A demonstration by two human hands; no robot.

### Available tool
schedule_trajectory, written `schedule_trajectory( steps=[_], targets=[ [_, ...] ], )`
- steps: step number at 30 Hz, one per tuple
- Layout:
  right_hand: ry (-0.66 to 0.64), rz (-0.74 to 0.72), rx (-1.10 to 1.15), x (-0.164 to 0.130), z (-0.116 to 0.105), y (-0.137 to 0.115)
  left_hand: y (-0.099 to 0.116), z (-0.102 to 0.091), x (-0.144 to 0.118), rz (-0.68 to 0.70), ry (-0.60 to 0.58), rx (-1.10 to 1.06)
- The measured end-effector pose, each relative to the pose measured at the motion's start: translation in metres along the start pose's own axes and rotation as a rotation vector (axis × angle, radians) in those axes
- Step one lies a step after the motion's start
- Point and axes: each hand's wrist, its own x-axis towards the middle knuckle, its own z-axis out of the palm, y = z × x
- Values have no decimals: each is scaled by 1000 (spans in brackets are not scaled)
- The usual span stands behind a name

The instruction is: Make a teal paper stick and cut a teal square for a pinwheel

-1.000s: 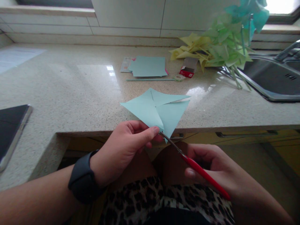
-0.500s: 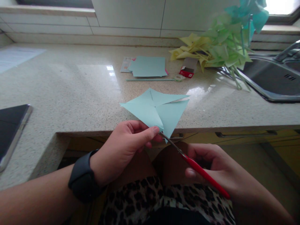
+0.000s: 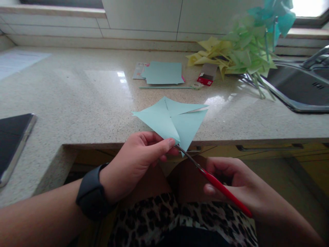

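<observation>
A light blue-green sheet of paper (image 3: 156,115), slit inward from its corners, is held out over the front edge of the counter. My left hand (image 3: 144,154) pinches its near corner between thumb and fingers, and a dark watch sits on that wrist. In my right hand (image 3: 236,181) is a pair of scissors (image 3: 218,183) with red handles. The blades point up and left, their tips at the near slit beside my left thumb. How far the blades are apart I cannot tell.
Behind the paper lie a stack of blue-green sheets (image 3: 164,72), a thin stick (image 3: 167,87), a tape roll (image 3: 197,85) and a small red box (image 3: 205,79). Paper pinwheels (image 3: 241,48) lean by the sink (image 3: 303,85). A dark tablet-like device (image 3: 15,137) rests at left.
Almost nothing differs. Both hands, the paper and the scissors keep their places, with only a very slight shift of the whole view.
</observation>
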Motion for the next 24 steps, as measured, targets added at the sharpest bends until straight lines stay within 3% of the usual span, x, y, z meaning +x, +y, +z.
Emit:
schedule_trajectory(
  steps=[24],
  targets=[
    [20, -29, -72, -2, -2, -3, 2, 2, -1, -23, 15, 31]
  ],
)
